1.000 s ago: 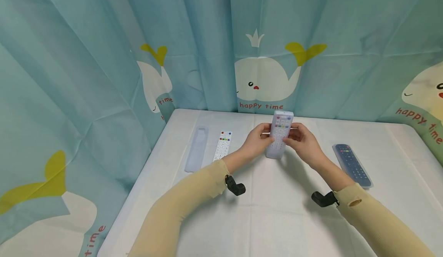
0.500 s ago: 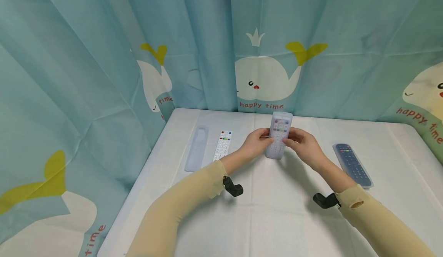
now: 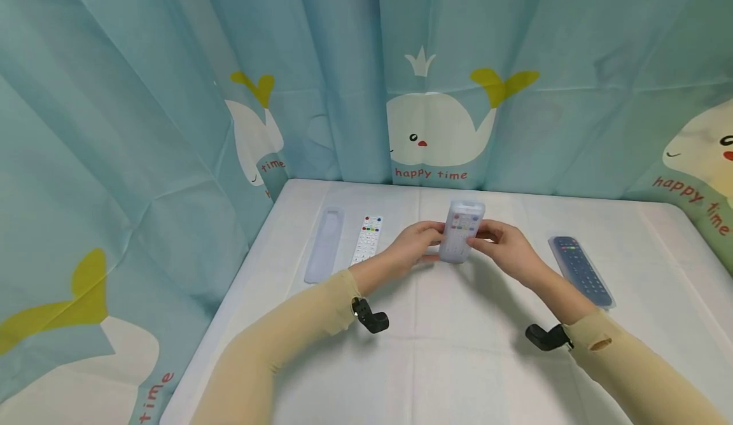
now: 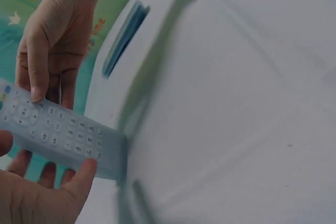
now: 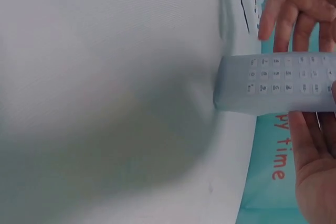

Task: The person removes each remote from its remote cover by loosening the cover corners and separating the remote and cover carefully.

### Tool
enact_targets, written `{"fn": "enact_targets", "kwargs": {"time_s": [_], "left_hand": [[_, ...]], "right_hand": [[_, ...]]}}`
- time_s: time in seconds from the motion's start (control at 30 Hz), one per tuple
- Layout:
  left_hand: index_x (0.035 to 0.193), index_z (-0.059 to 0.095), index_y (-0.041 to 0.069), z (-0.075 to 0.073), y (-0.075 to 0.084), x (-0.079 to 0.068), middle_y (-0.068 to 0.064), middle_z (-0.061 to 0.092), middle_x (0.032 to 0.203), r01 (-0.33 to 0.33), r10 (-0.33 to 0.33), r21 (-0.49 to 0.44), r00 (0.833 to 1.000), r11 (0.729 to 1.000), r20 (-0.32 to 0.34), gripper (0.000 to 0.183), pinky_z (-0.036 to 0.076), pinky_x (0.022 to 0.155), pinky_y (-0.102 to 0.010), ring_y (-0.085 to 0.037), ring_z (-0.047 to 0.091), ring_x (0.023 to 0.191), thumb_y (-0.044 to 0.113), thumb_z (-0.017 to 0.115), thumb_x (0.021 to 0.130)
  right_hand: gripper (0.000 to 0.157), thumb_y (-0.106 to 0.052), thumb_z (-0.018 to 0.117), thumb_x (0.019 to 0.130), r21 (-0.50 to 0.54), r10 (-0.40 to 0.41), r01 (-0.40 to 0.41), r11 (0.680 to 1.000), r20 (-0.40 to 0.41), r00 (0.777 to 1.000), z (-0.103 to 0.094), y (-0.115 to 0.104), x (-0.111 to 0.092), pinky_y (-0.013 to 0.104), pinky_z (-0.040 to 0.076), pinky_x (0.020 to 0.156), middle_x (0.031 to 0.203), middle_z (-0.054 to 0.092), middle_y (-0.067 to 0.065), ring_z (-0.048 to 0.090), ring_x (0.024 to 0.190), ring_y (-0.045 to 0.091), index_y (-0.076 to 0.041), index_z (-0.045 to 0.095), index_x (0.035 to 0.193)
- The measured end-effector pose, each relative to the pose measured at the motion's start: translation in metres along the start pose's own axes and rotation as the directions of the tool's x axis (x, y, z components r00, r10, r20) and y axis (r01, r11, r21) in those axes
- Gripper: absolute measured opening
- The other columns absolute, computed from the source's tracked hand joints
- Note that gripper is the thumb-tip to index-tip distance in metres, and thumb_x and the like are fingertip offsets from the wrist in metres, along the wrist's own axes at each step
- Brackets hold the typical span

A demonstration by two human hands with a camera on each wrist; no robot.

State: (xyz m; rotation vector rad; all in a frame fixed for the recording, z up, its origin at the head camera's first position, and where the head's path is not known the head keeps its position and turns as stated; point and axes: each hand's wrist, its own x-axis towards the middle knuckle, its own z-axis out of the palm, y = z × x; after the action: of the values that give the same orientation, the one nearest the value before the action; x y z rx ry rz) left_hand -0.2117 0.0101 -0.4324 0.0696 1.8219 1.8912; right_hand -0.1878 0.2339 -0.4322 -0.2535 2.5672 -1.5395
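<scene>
A white remote control in a translucent cover (image 3: 461,233) stands tilted upright, buttons facing me, its lower end close over the table. My right hand (image 3: 508,250) pinches its right edge, the thumb on the front and the fingers behind. At the left edge is my left hand (image 3: 410,247), its fingers loosely extended. In the right wrist view those left fingers (image 5: 283,24) spread toward the side of the covered remote (image 5: 278,82). The left wrist view shows one left finger (image 4: 84,174) at the cover's lower edge; several others are partly hidden behind it.
A bare white remote (image 3: 368,239) lies left of my hands on the white table (image 3: 446,361). Beside it is an empty translucent cover (image 3: 324,245). A dark remote in a clear cover (image 3: 581,271) lies at the right. Blue curtains (image 3: 338,75) hang behind the table.
The covered remote's top end has come down and tilted back a little. My left hand's thumb has left the front of the remote, and its fingers have loosened. The right hand keeps its grip.
</scene>
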Motion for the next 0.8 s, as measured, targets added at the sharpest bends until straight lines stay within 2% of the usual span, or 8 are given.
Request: {"fn": "enact_targets", "kwargs": {"time_s": [0.17,0.33,0.43,0.53,0.63,0.73,0.8], "left_hand": [[0.140,0.052,-0.002,-0.004,0.001,-0.010,-0.013,0.058,0.130,0.143,-0.145,-0.134,0.989,0.981,-0.007,0.049,0.058,0.090,-0.044,-0.036,0.056,0.127,0.025,0.064,0.101],[0.147,0.043,-0.001,-0.007,0.000,-0.019,-0.022,0.060,0.129,0.288,-0.283,-0.235,0.957,0.928,0.056,0.063,0.060,0.082,-0.042,-0.034,0.070,0.107,0.032,0.069,0.100],[0.148,0.039,-0.005,-0.008,-0.003,-0.023,-0.026,0.063,0.127,0.332,-0.319,-0.245,0.943,0.911,0.092,0.069,0.059,0.084,-0.042,-0.031,0.073,0.096,0.034,0.069,0.100],[0.144,0.039,-0.009,-0.006,-0.007,-0.024,-0.024,0.067,0.119,0.367,-0.340,-0.264,0.930,0.892,0.142,0.066,0.058,0.088,-0.041,-0.030,0.073,0.092,0.032,0.069,0.100],[0.135,0.049,-0.009,-0.004,-0.009,-0.025,-0.021,0.068,0.112,0.384,-0.343,-0.317,0.922,0.867,0.180,0.051,0.057,0.090,-0.040,-0.028,0.072,0.092,0.025,0.068,0.101],[0.128,0.057,-0.007,-0.001,-0.010,-0.025,-0.020,0.068,0.112,0.396,-0.339,-0.354,0.916,0.847,0.213,0.034,0.055,0.095,-0.039,-0.028,0.071,0.098,0.015,0.065,0.102],[0.127,0.058,-0.008,0.000,-0.012,-0.025,-0.020,0.067,0.112,0.400,-0.335,-0.352,0.913,0.846,0.233,0.030,0.052,0.099,-0.040,-0.029,0.069,0.104,0.009,0.062,0.103]], "right_hand": [[0.044,-0.022,0.073,0.098,0.042,-0.006,0.004,0.999,0.046,0.999,-0.002,0.001,-0.007,0.024,0.054,0.088,0.127,0.066,0.019,0.062,0.120,0.031,0.004,0.062,0.131],[0.042,-0.018,0.074,0.096,0.063,-0.032,0.025,0.998,0.118,0.993,-0.003,0.002,-0.015,0.026,0.055,0.089,0.129,0.064,0.018,0.061,0.123,0.035,0.002,0.063,0.131],[0.032,-0.013,0.075,0.095,0.065,-0.062,0.054,0.996,0.138,0.988,-0.001,0.003,-0.019,0.028,0.056,0.087,0.126,0.064,0.014,0.063,0.118,0.034,-0.003,0.067,0.124],[0.025,-0.005,0.073,0.094,0.083,-0.103,0.091,0.992,0.159,0.982,0.001,0.006,-0.021,0.029,0.056,0.088,0.124,0.065,0.011,0.063,0.116,0.032,-0.007,0.069,0.119],[0.026,0.002,0.069,0.095,0.112,-0.151,0.132,0.985,0.190,0.970,0.004,0.008,-0.025,0.029,0.055,0.091,0.127,0.062,0.014,0.061,0.121,0.035,-0.006,0.068,0.119],[0.025,0.002,0.068,0.095,0.115,-0.172,0.150,0.982,0.209,0.963,0.006,0.008,-0.029,0.029,0.054,0.093,0.130,0.060,0.014,0.057,0.126,0.038,-0.006,0.067,0.119],[0.025,0.001,0.070,0.095,0.096,-0.172,0.155,0.983,0.210,0.963,0.006,0.009,-0.033,0.031,0.053,0.096,0.129,0.060,0.012,0.056,0.127,0.035,-0.008,0.067,0.118]]}}
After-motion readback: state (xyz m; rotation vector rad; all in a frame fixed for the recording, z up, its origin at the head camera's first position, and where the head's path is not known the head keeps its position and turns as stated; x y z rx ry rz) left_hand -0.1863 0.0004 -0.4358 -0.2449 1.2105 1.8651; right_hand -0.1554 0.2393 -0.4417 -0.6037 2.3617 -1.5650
